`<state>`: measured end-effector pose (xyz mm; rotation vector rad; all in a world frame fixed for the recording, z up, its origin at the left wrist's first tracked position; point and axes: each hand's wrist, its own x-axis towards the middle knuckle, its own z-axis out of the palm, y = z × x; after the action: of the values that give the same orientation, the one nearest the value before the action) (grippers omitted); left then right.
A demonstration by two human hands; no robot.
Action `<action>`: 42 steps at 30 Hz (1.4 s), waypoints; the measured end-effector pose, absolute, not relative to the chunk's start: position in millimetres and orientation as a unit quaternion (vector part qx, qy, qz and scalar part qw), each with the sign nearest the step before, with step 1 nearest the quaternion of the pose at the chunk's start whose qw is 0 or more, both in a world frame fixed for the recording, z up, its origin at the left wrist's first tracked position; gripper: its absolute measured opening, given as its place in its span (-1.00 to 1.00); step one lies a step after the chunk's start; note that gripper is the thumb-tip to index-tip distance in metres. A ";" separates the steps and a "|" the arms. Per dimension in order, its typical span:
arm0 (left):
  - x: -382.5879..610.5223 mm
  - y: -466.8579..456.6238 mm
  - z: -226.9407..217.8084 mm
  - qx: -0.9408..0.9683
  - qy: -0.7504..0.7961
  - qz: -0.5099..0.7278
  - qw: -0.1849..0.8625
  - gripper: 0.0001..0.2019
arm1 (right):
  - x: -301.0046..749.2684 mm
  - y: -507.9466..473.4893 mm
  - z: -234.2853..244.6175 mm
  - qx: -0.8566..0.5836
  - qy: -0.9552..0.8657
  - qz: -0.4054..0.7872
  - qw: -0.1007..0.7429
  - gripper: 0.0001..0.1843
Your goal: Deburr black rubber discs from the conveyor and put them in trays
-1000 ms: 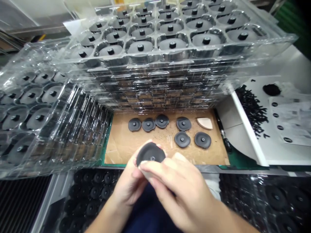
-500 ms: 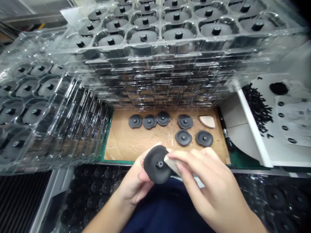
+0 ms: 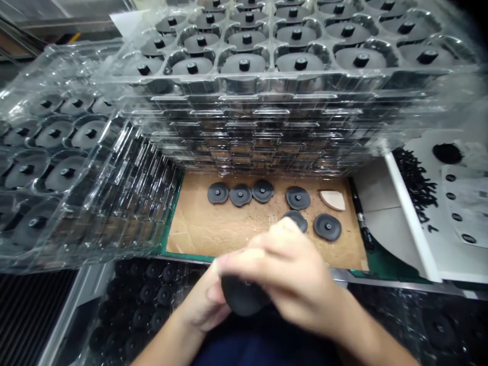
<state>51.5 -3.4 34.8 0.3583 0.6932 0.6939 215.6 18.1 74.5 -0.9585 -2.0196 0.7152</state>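
Note:
Near my body, my left hand [image 3: 208, 297] grips a black disc [image 3: 244, 297] by its left side. The disc is slightly irregular, and its centre stub is mostly covered. My right hand [image 3: 293, 274], smeared by motion, lies across the disc's upper face with its fingers closed. The pale wedge-shaped sponge that was in those fingers is now hidden behind them. Beyond my hands, several similar discs with short stubs lie on a cardboard sheet [image 3: 217, 234]; my right hand partly covers one disc [image 3: 298, 219].
Clear plastic trays [image 3: 259, 127] full of discs are stacked behind the cardboard, with another stack [image 3: 57, 203] to the left. A second pale wedge [image 3: 332, 200] and a black pen-like tool [image 3: 364, 223] lie at right. Small black pieces [image 3: 415, 178] fill part of a white tray [image 3: 412, 218].
My right hand has moved left and over the disc, covering its upper part and the wedge. The disc sits slightly lower in view. The whole view has shifted a little.

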 end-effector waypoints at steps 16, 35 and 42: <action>40.4 0.2 26.1 0.056 0.206 0.360 0.908 -0.40 | 193.6 6.6 -42.6 -0.615 -0.577 0.379 0.380 -0.70; 36.5 15.2 16.1 0.743 0.340 0.423 0.393 0.13 | 225.8 -29.2 -0.8 -0.516 -0.661 0.320 0.440 -0.57; 35.8 13.6 16.3 0.562 0.512 0.172 0.627 -0.47 | 225.8 -27.1 -9.3 -0.515 -0.653 0.376 0.408 -0.45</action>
<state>35.8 13.6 16.3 1.2886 1.1744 0.3941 225.8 -27.1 -9.3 -1.2976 -1.6470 0.9476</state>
